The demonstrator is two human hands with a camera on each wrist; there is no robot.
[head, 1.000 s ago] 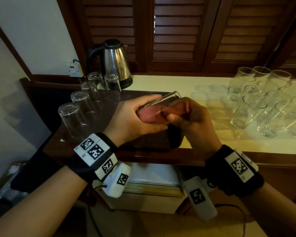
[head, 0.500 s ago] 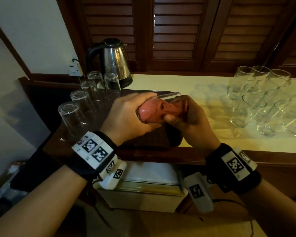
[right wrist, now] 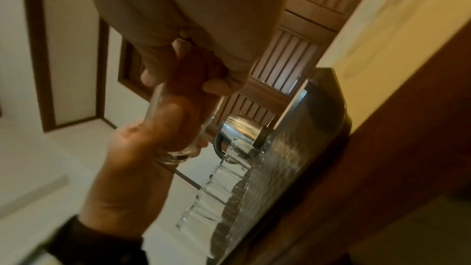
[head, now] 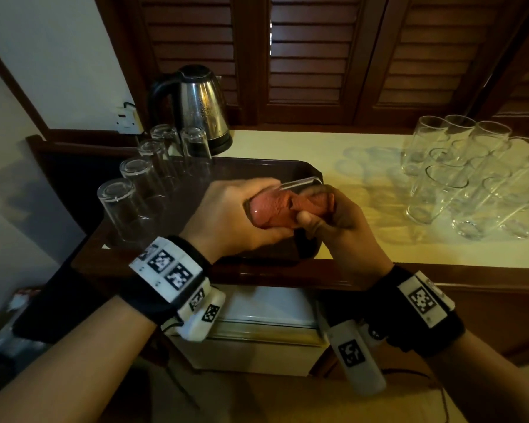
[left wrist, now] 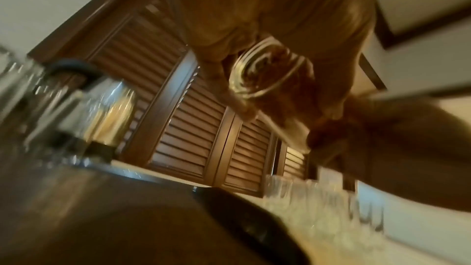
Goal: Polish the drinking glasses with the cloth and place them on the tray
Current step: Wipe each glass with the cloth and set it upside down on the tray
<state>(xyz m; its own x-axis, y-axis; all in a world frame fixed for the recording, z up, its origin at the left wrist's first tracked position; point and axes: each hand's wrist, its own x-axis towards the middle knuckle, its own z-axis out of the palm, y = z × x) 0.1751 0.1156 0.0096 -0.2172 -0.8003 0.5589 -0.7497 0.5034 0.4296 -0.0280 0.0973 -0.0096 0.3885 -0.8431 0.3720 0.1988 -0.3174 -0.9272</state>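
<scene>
A clear drinking glass [head: 300,186] lies on its side in the air above the dark tray [head: 257,167], with a red cloth [head: 275,206] stuffed inside it. My left hand [head: 232,215] grips the glass round its base end. My right hand [head: 336,221] is at the mouth end, fingers curled round the cloth. The left wrist view is blurred and shows the glass base [left wrist: 265,74] with cloth behind it. In the right wrist view my right fingers [right wrist: 216,88] clutch the cloth [right wrist: 193,72], while my left hand [right wrist: 132,158] wraps the glass [right wrist: 178,152].
Several glasses [head: 126,203] stand upside down along the tray's left side. Several more glasses [head: 471,178] stand upright on the cream counter [head: 364,239] at the right. A steel kettle [head: 196,105] sits behind the tray, against the louvred doors.
The cloth has bunched and turned inside the glass. My left wrist has rolled a little. Both hands keep their hold, in about the same place over the tray.
</scene>
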